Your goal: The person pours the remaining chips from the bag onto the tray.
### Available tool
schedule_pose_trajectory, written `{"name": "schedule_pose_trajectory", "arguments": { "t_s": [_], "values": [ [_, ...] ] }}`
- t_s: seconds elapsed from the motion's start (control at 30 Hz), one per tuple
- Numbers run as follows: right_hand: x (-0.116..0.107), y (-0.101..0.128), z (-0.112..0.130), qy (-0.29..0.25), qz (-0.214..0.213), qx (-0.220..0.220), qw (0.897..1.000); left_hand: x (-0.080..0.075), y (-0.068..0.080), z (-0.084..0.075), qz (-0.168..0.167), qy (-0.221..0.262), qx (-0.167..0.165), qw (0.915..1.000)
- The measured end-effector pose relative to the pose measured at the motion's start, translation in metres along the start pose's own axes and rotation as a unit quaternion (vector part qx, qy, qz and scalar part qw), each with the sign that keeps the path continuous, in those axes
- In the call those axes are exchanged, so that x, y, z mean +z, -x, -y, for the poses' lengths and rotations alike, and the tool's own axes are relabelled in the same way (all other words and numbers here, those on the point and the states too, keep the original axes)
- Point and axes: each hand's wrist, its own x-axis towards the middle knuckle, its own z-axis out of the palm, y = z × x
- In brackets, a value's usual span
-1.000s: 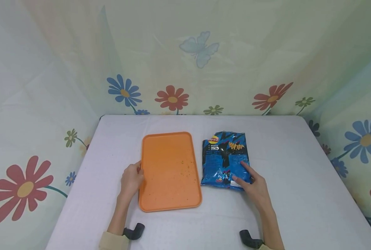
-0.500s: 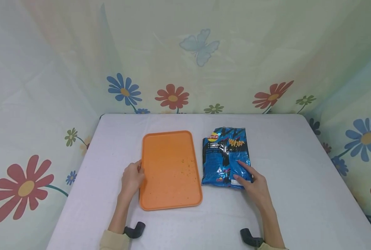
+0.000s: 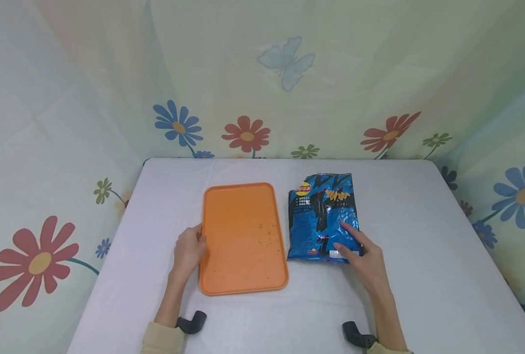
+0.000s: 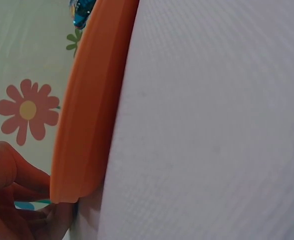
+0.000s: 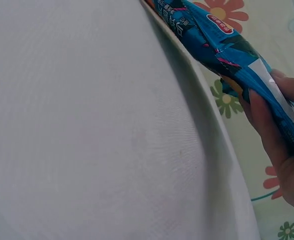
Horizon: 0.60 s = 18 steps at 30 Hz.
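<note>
An orange tray (image 3: 240, 246) lies on the white table, with small crumbs on its right half. At its left edge my left hand (image 3: 189, 250) grips the rim; in the left wrist view the fingers (image 4: 29, 175) meet the tray's corner (image 4: 82, 150). Right of the tray is a blue and black chip bag (image 3: 308, 226) with an uneven upper left corner. My right hand (image 3: 368, 263) holds this bag by its lower right corner. In the right wrist view, the thumb and fingers pinch the crinkled bag (image 5: 226, 45), which slants over the table edge in that view.
The white table (image 3: 422, 246) has its far edge just behind the tray and bag. A flowered cloth backdrop (image 3: 200, 64) hangs behind and at both sides. Black curved pieces (image 3: 191, 323) are worn at both wrists.
The bag's top has shifted toward the far edge of the table, and its printed face shows more fully. The left hand and tray stay in place; the head view has tilted slightly.
</note>
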Motion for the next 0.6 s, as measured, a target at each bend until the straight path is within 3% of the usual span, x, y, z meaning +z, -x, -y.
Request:
{"name": "schedule_pose_trajectory", "arguments": {
  "t_s": [0.43, 0.6],
  "values": [
    [-0.01, 0.006, 0.027, 0.021, -0.019, -0.075, 0.997, 0.0, 0.0, -0.001, -0.004, 0.002, 0.003, 1.0],
    [-0.015, 0.009, 0.038, 0.038, -0.022, -0.133, 0.99, 0.0, 0.0, -0.001, -0.002, -0.008, 0.008, 0.9999]
  ]
}}
